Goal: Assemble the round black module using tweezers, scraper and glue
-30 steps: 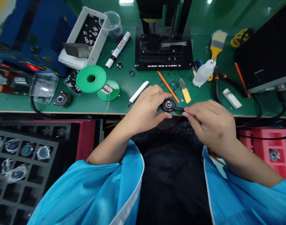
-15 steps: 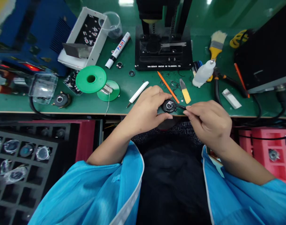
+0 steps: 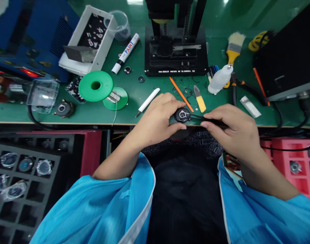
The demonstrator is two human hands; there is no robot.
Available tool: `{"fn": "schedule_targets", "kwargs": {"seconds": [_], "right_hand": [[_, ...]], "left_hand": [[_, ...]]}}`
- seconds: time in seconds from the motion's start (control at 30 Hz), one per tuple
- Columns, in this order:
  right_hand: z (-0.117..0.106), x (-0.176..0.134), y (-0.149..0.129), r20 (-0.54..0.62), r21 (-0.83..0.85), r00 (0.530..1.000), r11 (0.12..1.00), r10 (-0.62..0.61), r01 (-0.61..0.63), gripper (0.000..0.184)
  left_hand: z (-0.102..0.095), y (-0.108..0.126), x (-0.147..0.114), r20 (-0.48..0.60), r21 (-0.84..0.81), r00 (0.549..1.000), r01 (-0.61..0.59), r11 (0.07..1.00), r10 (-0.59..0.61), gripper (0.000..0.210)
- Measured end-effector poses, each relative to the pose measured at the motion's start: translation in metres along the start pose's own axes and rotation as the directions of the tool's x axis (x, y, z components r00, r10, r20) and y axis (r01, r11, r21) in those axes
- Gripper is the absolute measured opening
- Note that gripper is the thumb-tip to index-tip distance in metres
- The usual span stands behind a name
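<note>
At the front edge of the bench, my left hand [image 3: 160, 118] grips a round black watch body [image 3: 182, 115] between thumb and forefinger. Its face with small metal contacts points up. My right hand [image 3: 231, 130] is closed on black tweezers [image 3: 199, 117], whose slim tips reach left to the watch body's right rim. Whether the tips touch it I cannot tell. Just behind the watch body lie an orange stick [image 3: 181, 94] and a short blade with a yellow handle [image 3: 200, 99]. A white pen-like tool [image 3: 149, 100] lies behind my left hand.
A black press-like fixture [image 3: 176, 56] stands at the back. To the left are a green solder spool [image 3: 96, 85], a paint marker [image 3: 126, 53], a white box [image 3: 104, 51] and another watch body [image 3: 64, 108]. A white bottle [image 3: 220, 79], brush [image 3: 234, 47] and pliers [image 3: 234, 91] lie right.
My right hand has shifted right, drawing the tweezer tips from the middle of the watch body to its right rim. My left hand keeps its grip.
</note>
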State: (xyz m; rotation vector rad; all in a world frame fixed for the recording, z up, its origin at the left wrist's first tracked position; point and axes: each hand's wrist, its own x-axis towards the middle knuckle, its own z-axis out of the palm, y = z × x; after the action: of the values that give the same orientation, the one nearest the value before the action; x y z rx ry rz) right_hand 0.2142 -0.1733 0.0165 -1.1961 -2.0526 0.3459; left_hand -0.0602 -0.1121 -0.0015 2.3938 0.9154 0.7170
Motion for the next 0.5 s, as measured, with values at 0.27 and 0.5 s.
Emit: {"fn": "schedule_targets", "kwargs": {"seconds": [0.27,0.5], "right_hand": [[-0.011,0.005,0.009,0.082,-0.09,0.993,0.992,-0.081,0.089,0.01],[-0.019,0.019,0.004,0.181,-0.171,0.968,0.963,-0.176,0.207,0.01]], "left_hand": [[0.001,-0.002,0.0,0.004,0.01,1.0,-0.007,1.0,0.007,0.054],[0.0,-0.001,0.0,0.006,0.011,1.0,0.001,1.0,-0.001,0.054]]}}
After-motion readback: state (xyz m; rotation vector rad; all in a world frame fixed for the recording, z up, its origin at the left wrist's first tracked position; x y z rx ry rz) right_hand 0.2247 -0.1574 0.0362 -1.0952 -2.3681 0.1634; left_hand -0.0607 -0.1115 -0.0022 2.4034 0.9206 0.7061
